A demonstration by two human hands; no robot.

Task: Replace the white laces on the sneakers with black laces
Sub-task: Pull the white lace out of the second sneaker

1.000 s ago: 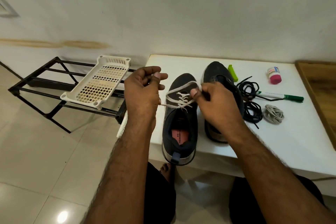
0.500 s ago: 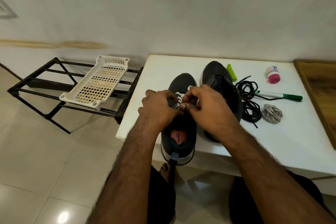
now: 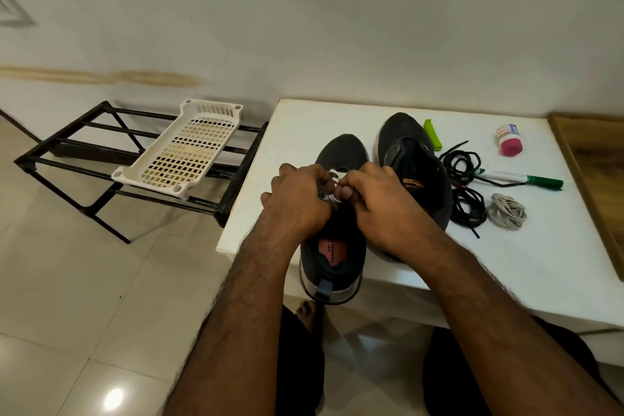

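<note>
The two sneakers point(image 3: 341, 152) have a dark, matt cloth upper. The bench point(image 3: 304, 118) has a smooth white top, slightly matt. The basket point(image 3: 184, 152) looks like cream plastic and lies on a black metal rack point(image 3: 67, 159). The floor point(image 3: 67, 280) is glossy tile. On the right, a board point(image 3: 594, 159) shows wood grain.

A white table point(image 3: 337, 118) stands against a stained pale wall point(image 3: 304, 27) on glossy floor tiles point(image 3: 67, 297).

the red insole point(image 3: 332, 252) of the near sneaker point(image 3: 332, 260) carries the word "memory". the orange label in the far sneaker point(image 3: 413, 159) is too blurred to read.
</note>
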